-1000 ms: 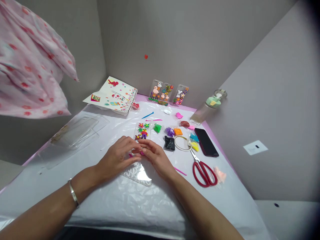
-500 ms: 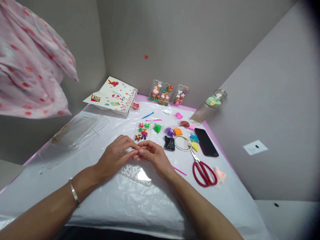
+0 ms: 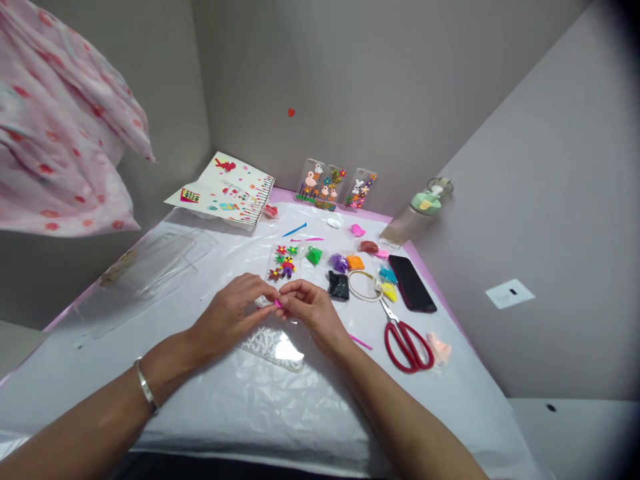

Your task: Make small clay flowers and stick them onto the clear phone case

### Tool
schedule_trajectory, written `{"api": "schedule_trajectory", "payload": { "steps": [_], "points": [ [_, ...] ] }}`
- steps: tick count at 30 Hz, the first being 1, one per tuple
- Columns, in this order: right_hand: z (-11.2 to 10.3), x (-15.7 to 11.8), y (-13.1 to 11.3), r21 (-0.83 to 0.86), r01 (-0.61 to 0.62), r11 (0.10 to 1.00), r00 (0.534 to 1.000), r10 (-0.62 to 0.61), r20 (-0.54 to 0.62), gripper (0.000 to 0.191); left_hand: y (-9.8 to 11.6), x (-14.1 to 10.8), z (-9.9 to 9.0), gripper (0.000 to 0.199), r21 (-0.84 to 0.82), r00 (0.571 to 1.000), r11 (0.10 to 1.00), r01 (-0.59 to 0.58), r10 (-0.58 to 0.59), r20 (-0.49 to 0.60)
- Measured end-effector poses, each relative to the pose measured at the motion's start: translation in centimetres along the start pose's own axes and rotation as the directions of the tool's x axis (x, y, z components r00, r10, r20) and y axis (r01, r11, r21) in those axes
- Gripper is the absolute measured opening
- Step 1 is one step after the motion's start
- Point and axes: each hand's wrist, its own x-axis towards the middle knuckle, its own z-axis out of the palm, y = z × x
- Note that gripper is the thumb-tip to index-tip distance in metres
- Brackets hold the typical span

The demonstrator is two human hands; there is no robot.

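Between the fingertips of both hands is a small piece of pink clay (image 3: pixel 278 303). My left hand (image 3: pixel 237 303) pinches it from the left, with a silver bangle (image 3: pixel 146 387) on that wrist. From the right, my right hand (image 3: pixel 311 310) pinches the same piece, thumb and forefinger together. Under the hands lies a clear phone case (image 3: pixel 275 350) with a white pattern at its near end. Just beyond the fingers, clay flowers and a small clay figure (image 3: pixel 287 267) sit on a clear sheet or case; its near part is hidden by my hands.
Right of the hands lie red-handled scissors (image 3: pixel 409 347), a dark phone (image 3: pixel 413 283), a pale ring (image 3: pixel 367 285), black clay (image 3: pixel 339 285) and several coloured clay lumps. Decorated phone cases (image 3: pixel 330 187) lean at the back wall near a bottle (image 3: pixel 413 217). Clear plastic packaging (image 3: pixel 155 267) lies left.
The fingertips have shifted slightly around the pink clay, and more of it shows now. The view has moved a little; the things on the table stay put.
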Motion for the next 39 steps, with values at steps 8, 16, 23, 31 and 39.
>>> {"api": "schedule_trajectory", "payload": {
  "steps": [8, 16, 23, 31, 39],
  "points": [
    [0.1, -0.1, 0.1, -0.075, 0.039, 0.996, 0.998, -0.036, 0.047, 0.029, 0.3, 0.0, 0.6, 0.011, 0.147, 0.994, 0.985, -0.089, 0.097, -0.053],
    [0.1, -0.8, -0.5, -0.105, -0.05, 0.993, 0.964, 0.076, 0.257, 0.026, 0.5, 0.4, -0.8, 0.016, -0.244, 0.902, 0.894, 0.376, -0.414, -0.125],
    [-0.3, -0.6, -0.4, -0.114, 0.004, 0.993, 0.98, 0.018, 0.196, 0.022, 0.2, 0.6, -1.2, 0.028, -0.485, 0.885, 0.761, 0.431, -0.461, 0.063],
    [-0.2, -0.7, -0.6, -0.12, 0.018, 0.993, 0.983, 0.004, 0.182, 0.021, 0.6, 0.6, -1.4, 0.024, -0.485, 0.841, 0.729, 0.483, -0.54, 0.027],
    [-0.2, -0.6, -0.5, -0.11, -0.002, 0.994, 0.983, 0.022, 0.182, 0.022, 0.7, 0.5, -1.8, 0.044, -0.41, 0.82, 0.754, 0.513, -0.572, -0.027]
  ]
}}
